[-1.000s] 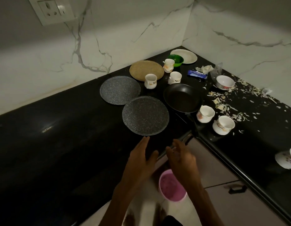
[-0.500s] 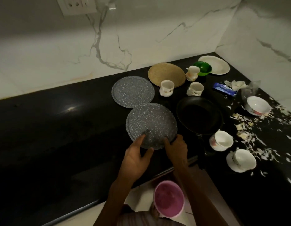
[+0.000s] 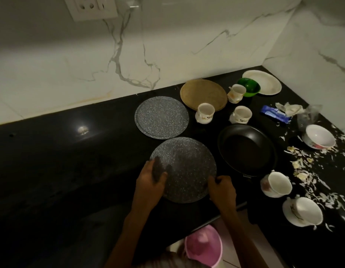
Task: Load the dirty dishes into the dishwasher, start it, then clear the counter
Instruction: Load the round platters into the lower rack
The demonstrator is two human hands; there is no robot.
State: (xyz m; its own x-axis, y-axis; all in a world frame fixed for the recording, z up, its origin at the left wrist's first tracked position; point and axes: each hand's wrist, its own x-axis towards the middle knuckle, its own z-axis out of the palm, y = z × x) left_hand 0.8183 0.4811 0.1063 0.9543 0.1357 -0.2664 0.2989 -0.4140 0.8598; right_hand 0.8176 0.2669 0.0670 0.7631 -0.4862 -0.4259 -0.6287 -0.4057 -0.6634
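A grey speckled plate lies near the front of the black counter. My left hand grips its left rim, with fingers over the plate's surface. My right hand curls round its lower right rim. A second speckled plate lies behind it. A black frying pan sits to the right. A tan plate, three small cups, a green bowl and a white plate stand toward the back corner.
Two white cups and a white bowl sit at the right among scattered peel scraps. A blue wrapper and crumpled paper lie behind. A pink bin stands on the floor below. A wall socket is above.
Both hands moved forward from the counter's edge onto the near speckled plate and took hold of its rim on either side. The view moved closer over the counter.
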